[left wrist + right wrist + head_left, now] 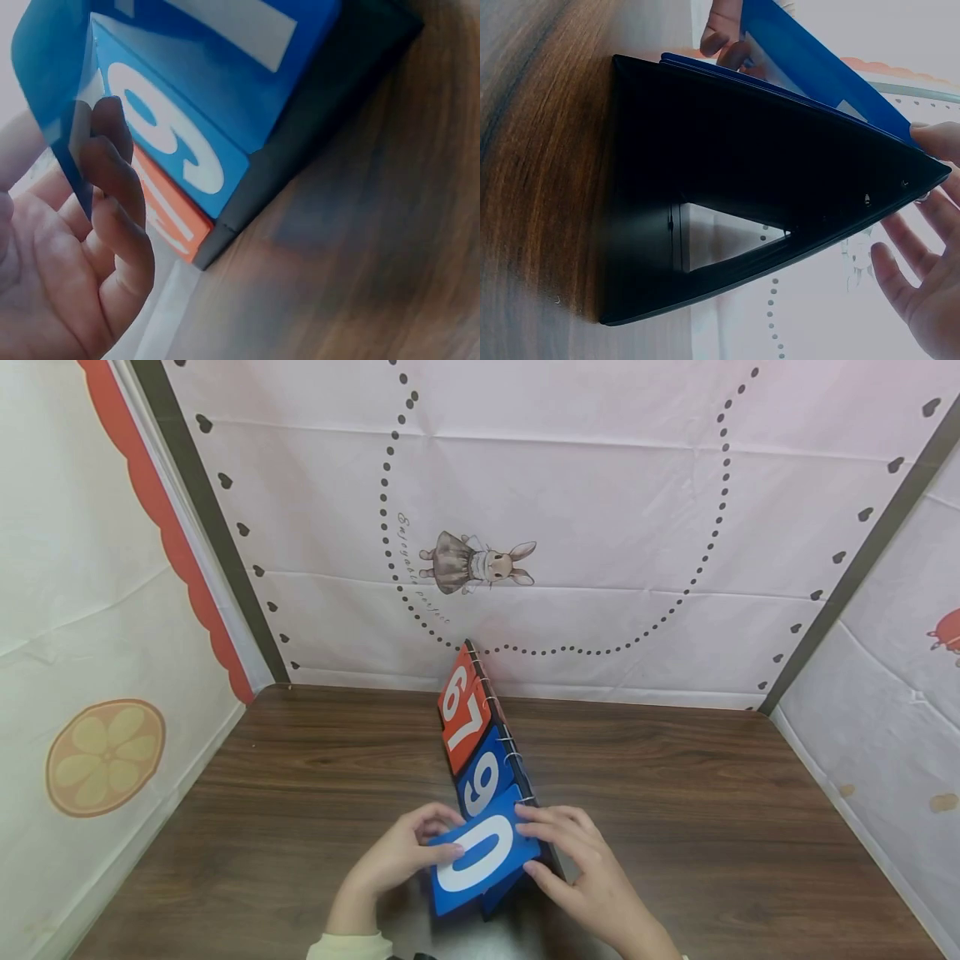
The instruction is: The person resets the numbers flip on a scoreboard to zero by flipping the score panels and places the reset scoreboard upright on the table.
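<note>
A flip scoreboard (480,777) with a black tent-shaped stand (742,165) stands on the table. Its red and blue number cards hang from rings along the top ridge. The blue card with a white 0 (480,856) is lifted away from the nearest stack. My left hand (401,852) pinches that card's free edge, thumb on the face and fingers behind. At the card's ringed edge, my right hand (581,868) touches with thumb and fingertips, its fingers fairly straight. A blue card with a 9 (165,124) and red cards (169,202) lie flat farther along the stand.
The dark wood-grain table (712,827) extends on both sides of the scoreboard. Behind it hangs a white printed cloth (600,527) with a rabbit figure, near the stand's far end. Cloth side walls (97,610) border the table.
</note>
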Demonstrator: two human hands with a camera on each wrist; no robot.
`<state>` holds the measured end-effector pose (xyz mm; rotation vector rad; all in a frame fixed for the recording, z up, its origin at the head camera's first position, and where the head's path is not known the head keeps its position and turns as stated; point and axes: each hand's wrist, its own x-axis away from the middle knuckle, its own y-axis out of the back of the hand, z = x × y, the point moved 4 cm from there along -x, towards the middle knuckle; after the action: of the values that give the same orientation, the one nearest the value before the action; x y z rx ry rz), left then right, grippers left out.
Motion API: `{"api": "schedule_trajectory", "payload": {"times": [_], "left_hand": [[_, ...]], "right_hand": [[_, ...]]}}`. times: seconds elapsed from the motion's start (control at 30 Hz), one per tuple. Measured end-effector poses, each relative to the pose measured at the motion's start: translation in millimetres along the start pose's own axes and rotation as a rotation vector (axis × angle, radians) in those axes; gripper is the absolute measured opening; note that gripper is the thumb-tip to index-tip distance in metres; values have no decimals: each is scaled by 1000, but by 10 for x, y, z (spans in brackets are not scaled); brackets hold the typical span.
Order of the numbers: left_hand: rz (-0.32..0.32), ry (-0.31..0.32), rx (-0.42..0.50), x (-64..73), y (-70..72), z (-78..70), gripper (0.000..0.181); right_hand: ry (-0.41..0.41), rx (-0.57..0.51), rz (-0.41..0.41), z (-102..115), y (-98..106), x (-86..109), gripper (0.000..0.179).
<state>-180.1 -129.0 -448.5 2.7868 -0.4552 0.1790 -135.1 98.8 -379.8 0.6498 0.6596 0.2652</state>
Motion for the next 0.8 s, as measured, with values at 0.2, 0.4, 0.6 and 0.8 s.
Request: {"api": "schedule_trajectory", "payload": {"times": [0.2,0.4,0.6,0.8], "left_hand": [[33,8,-2,-44,-85,14,49],[40,12,-24,-78,-133,17,50],[41,-1,-50,-104,-178,24,46],[16,-2,-102,-98,-209,-1,44]], "right_hand": [[17,6,-13,-14,-3,12,34],[27,-2,-23,-19,8,7,34],[31,-2,-28,-24,10,4,31],[54,-35,-36,-56,27,7,31]]}}
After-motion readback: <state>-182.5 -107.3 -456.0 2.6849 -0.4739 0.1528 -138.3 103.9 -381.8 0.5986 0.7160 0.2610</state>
